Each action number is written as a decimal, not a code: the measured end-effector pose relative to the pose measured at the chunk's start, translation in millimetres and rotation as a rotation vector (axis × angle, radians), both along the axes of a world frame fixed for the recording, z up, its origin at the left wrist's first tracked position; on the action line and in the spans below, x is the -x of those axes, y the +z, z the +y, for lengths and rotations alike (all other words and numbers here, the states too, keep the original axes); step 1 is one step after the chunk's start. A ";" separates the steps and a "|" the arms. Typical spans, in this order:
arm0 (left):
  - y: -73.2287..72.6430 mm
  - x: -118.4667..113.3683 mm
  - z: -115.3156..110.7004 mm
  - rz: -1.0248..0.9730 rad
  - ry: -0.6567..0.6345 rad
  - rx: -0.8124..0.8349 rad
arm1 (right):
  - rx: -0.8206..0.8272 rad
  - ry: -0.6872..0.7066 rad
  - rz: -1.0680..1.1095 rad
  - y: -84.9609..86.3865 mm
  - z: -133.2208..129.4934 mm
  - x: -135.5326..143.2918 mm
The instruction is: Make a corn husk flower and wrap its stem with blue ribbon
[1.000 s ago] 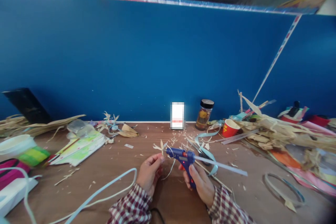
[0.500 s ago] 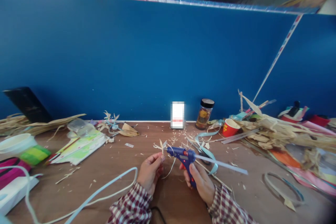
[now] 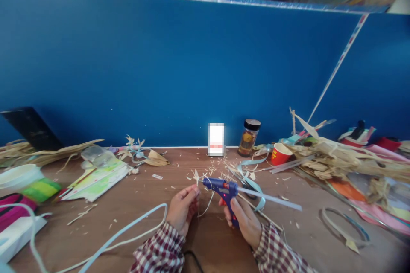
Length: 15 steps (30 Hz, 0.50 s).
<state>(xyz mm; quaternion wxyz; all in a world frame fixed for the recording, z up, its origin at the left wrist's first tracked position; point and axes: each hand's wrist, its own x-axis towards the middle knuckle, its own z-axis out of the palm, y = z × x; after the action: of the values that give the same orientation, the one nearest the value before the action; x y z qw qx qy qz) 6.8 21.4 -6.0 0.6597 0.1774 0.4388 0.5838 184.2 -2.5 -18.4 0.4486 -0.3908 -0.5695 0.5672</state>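
Note:
Wrapped round the handle of a blue hot glue gun [image 3: 221, 186] is my right hand [image 3: 245, 217]. A long translucent glue stick [image 3: 272, 198] sticks out of the gun's back end, and a small red light glows on its body. Between thumb and fingers, my left hand [image 3: 184, 208] pinches a small pale flower of dried husk strips [image 3: 196, 175]. The gun's nozzle points left and sits right at the flower; whether they touch I cannot tell. A thin pale strand [image 3: 206, 205] hangs beneath the nozzle. Behind the gun lie scissors [image 3: 238, 175], partly hidden, and a light-blue ribbon [image 3: 256, 187].
Dried husks [image 3: 339, 158] pile up at the right beside a red paper cup [image 3: 281, 154]. A lidded jar [image 3: 248, 138] stands near the blue partition [image 3: 192, 64]. A white cable [image 3: 128, 239] loops at the left by a power strip [image 3: 19, 239]. A headband [image 3: 344, 230] lies at right.
The flower in my left hand has turned slightly, so its petals look narrower. Both hands and the glue gun otherwise hold nearly the same position; the whole view has shifted a little.

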 end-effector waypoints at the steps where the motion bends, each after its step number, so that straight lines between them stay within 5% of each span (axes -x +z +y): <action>1: 0.0 -0.3 -0.1 -0.004 0.003 0.002 | 0.001 -0.002 -0.002 0.4 0.0 0.1; 15: -1.1 -0.6 -0.4 -0.037 -0.013 -0.035 | -0.005 -0.005 -0.008 -3.4 1.1 -0.2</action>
<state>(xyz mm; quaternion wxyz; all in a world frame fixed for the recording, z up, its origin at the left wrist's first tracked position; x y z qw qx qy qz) 7.4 21.0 -7.1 0.6682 0.1810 0.4153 0.5901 184.4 -1.3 -21.8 0.4489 -0.3934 -0.5716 0.5631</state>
